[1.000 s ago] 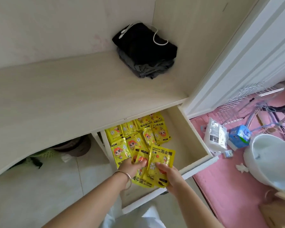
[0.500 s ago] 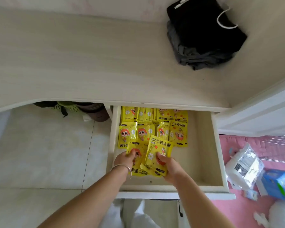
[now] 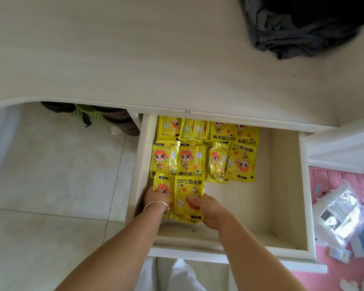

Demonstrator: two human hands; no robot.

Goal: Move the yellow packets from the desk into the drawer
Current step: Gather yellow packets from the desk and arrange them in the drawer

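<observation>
1. Drawer is pulled out from under the pale wood surface, and the yellow packets sit in rows in its back-left part.
2. Left hand, bracelet on the wrist, rests on a packet by the drawer's left wall — can't tell how its fingers are set.
3. Right hand grips the front packet, thumb on top.
4. Dark bundle of clothes lies on the surface — nowhere near the packets.
</observation>
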